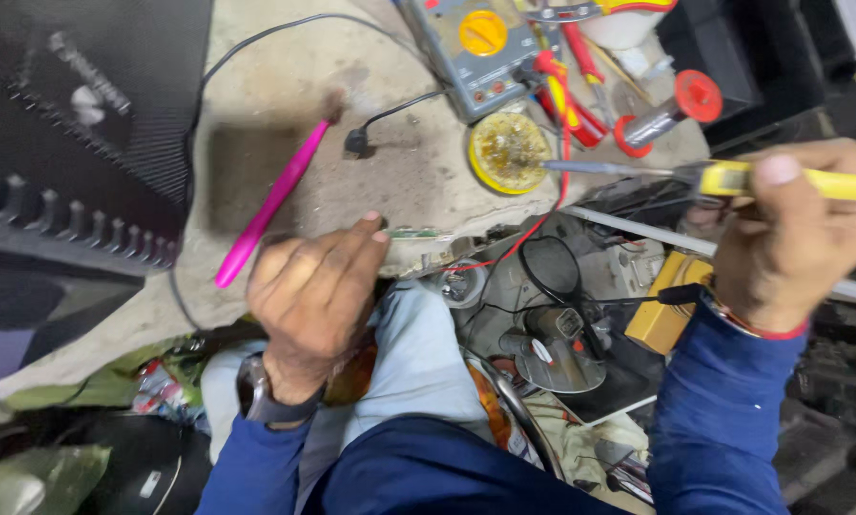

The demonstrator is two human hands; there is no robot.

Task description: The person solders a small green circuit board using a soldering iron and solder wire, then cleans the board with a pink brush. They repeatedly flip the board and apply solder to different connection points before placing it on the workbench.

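Holding, right hand (781, 238): we grasp a yellow-handled soldering iron (733, 177), its tip at the round flux tin (509, 153).
Left hand (318, 291): we pinch a small green circuit board (416, 234) at the worktop (256, 172) edge.
Nearby: pink brush (270, 205); grey multimeter (471, 48); solder spool (671, 110).

A single head-worn camera is looking steeply down from the person's own viewpoint, sitting close above a worn, pale stone-like workbench (285, 105). The person's blue-sleeved arms are entering from the bottom edge, with the left hand (315, 291) low and centre-left and the right hand (798, 234) at the right edge. No second view is sharing this scene.
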